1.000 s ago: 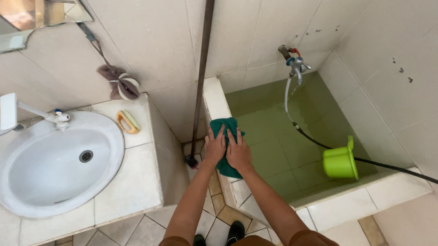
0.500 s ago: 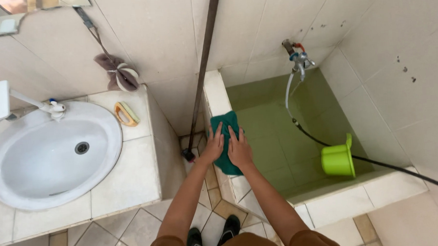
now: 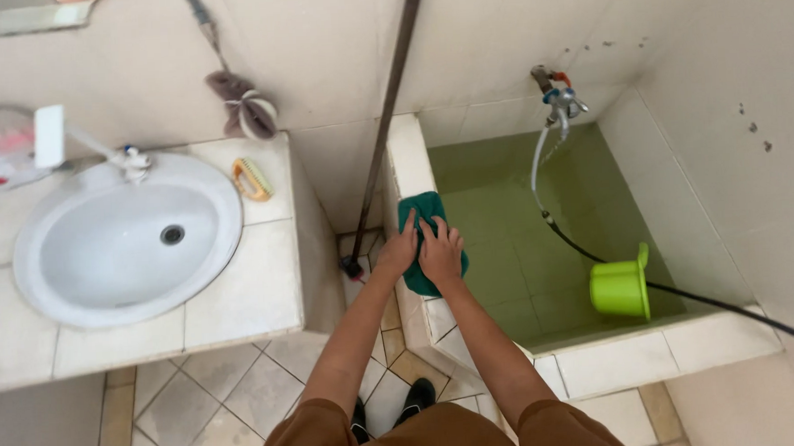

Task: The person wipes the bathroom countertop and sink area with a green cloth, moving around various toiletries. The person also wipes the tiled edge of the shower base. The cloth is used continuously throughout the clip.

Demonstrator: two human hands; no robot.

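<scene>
The scene is viewed from a single head camera, aimed steeply down from above, with sink (image 3: 121, 239) left and tub (image 3: 540, 235) right.

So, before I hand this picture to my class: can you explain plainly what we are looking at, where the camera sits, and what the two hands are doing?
There is no machine here. The picture comes from a camera worn on a person's head, looking down, so the two bare arms reaching forward are that person's own.

The left hand and right hand lie side by side, both pressed flat on a green cloth. The cloth is draped over the tiled rim of a water basin filled with greenish water. Neither hand grips anything; they rest on the cloth.

In the basin, a bright green dipper floats, and a hose hangs from a tap.

To the left is a tiled counter with a white sink and a small brush.
</scene>
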